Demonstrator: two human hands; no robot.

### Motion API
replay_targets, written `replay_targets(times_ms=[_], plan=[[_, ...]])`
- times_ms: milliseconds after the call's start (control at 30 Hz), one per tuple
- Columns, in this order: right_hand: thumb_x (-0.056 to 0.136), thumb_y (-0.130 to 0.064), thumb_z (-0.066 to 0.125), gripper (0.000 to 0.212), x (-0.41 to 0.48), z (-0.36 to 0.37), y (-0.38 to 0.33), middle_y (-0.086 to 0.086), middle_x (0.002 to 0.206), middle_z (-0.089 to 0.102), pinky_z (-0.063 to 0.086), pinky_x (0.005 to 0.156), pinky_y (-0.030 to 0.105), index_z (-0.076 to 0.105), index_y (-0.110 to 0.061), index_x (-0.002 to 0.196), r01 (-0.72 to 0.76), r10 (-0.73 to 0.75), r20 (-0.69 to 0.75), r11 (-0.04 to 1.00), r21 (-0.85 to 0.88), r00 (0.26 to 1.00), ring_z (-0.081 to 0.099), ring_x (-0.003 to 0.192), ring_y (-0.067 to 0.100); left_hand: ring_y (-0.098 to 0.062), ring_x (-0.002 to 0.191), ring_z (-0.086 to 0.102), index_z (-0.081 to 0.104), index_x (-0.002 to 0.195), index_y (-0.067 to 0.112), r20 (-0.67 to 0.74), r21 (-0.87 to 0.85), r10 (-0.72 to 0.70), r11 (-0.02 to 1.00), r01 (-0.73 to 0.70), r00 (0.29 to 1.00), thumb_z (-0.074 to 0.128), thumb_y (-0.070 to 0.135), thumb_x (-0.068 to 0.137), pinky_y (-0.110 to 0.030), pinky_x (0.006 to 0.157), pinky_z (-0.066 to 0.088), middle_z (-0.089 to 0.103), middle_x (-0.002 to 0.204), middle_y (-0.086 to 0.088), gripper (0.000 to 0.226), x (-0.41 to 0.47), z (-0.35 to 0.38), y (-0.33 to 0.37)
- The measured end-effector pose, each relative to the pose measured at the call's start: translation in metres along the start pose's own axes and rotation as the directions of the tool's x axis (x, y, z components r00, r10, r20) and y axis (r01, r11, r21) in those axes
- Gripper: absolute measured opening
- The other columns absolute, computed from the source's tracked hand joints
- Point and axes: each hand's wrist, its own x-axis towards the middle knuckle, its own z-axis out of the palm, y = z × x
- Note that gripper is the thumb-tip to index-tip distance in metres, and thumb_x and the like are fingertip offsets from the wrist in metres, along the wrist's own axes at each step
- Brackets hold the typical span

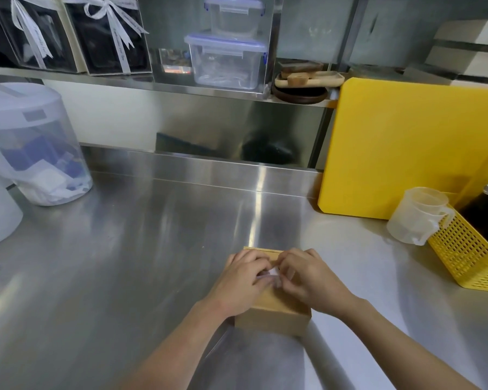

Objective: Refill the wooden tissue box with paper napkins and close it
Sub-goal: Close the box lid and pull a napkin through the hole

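While both hands sit on top of the box, the entries below run left to right.

Counter (130,249): bare steel; it bears the wooden tissue box (273,316) near the front edge, centre-right, well apart from the lidded clear bin (37,153) at far left.

Left hand (245,280): lies palm-down on the box top, fingers curled and close together, tips pressing a bit of white napkin (269,274) at the middle of the top.

Napkin: only a small white corner shows between the two hands; the rest is hidden.

Right hand (307,277): mirrors the left, fingers bent inward, tips meeting the same white corner; whether it is pinched or merely pushed cannot be told.

Box state: top looks seated, sides closed; the slot itself is hidden under the fingers.

Step, judged: late stage, napkins inside, the top sheet being fed or tidied through the opening.

Next move, judged: a light pull or tuck with the fingertips, box held steady, then a check that the top sits flush.

Far right: yellow board (406,147), measuring jug (417,215) and yellow basket (468,254) are well apart from the box.
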Motion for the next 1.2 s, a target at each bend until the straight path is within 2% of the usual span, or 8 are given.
replay_targets(times_ms=[133,300,467,633,733,833,1067,1200], plan=[[0.081,-0.041,0.064,0.032,0.002,0.0,0.005,-0.013,0.101,0.056,0.035,0.085,0.023,0.052,-0.026,0.107,-0.247,0.216,0.165,0.948,0.202,0.962,0.042,0.091,-0.014,-0.004,0.103,0.038,0.051,0.077,0.025,-0.02,-0.098,-0.078,0.992,0.076,0.997,0.062,0.021,0.084,-0.003,0.085,0.017,0.057,0.106,0.008,0.013,0.003,-0.005,0.003],[0.082,-0.031,0.066,0.029,0.003,-0.007,0.008,-0.029,0.091,0.045,0.027,0.077,0.014,0.058,-0.027,0.109,-0.219,0.165,0.277,0.959,0.18,0.947,0.025,0.089,-0.031,-0.004,0.097,0.039,0.051,0.076,0.021,0.077,-0.156,-0.075,0.984,0.087,0.994,0.059,0.008,0.077,-0.011,0.083,0.029,0.059,0.097,0.004,0.015,-0.003,-0.012,0.003],[0.082,-0.024,0.066,0.013,0.004,-0.012,0.009,-0.008,0.086,0.053,0.024,0.077,0.021,0.061,-0.015,0.09,-0.184,0.152,0.24,0.976,0.117,0.959,0.037,0.085,-0.017,-0.013,0.09,0.039,0.045,0.077,0.022,0.179,-0.104,-0.074,0.99,0.094,0.981,0.052,0.01,0.072,-0.012,0.068,0.032,0.051,0.088,0.007,0.016,0.001,-0.016,0.005],[0.08,-0.015,0.067,0.006,0.003,-0.019,0.005,0.0,0.083,0.064,0.04,0.065,0.022,0.062,-0.013,0.083,-0.138,0.107,0.223,0.982,0.129,0.969,0.049,0.071,0.011,-0.012,0.093,0.038,0.036,0.081,0.032,0.331,-0.112,-0.112,0.981,0.156,0.937,0.05,0.01,0.069,-0.021,0.061,0.031,0.052,0.09,0.009,0.029,0.019,-0.026,0.01],[0.08,-0.015,0.067,0.006,0.002,-0.019,0.006,-0.001,0.08,0.064,0.04,0.063,0.023,0.063,-0.013,0.084,-0.111,0.088,0.19,0.987,0.114,0.978,0.046,0.068,0.008,-0.012,0.091,0.037,0.043,0.089,0.032,0.432,-0.017,-0.081,0.995,0.098,0.898,0.056,0.013,0.07,-0.021,0.064,0.029,0.046,0.085,0.008,0.029,0.029,-0.032,0.011],[0.08,-0.017,0.067,0.006,0.002,-0.019,0.009,0.0,0.086,0.067,0.042,0.064,0.023,0.064,-0.016,0.086,-0.11,0.091,0.183,0.989,0.097,0.979,0.048,0.072,0.007,-0.01,0.083,0.035,0.043,0.066,0.027,0.491,0.095,-0.062,0.995,0.018,0.869,0.06,0.016,0.073,-0.023,0.065,0.028,0.037,0.077,0.01,0.021,0.036,-0.04,0.011],[0.079,-0.018,0.069,0.005,0.002,-0.02,0.013,-0.018,0.073,0.055,0.042,0.063,0.01,0.066,-0.018,0.083,-0.175,0.144,0.196,0.973,0.149,0.97,0.052,0.069,0.002,-0.014,0.082,0.047,0.041,0.065,0.028,0.422,-0.012,-0.057,0.998,0.068,0.905,0.064,0.014,0.07,-0.032,0.062,0.039,0.054,0.085,0.007,0.027,0.035,-0.048,0.005],[0.079,-0.018,0.07,0.005,0.001,-0.019,0.018,-0.02,0.072,0.055,0.04,0.06,0.008,0.066,-0.021,0.078,-0.248,0.207,0.196,0.945,0.213,0.958,0.052,0.069,-0.003,-0.008,0.066,0.047,0.05,0.07,0.03,0.345,-0.047,-0.103,0.991,0.127,0.933,0.066,0.021,0.076,-0.024,0.057,0.037,0.061,0.078,0.007,0.02,0.031,-0.047,0.003]])
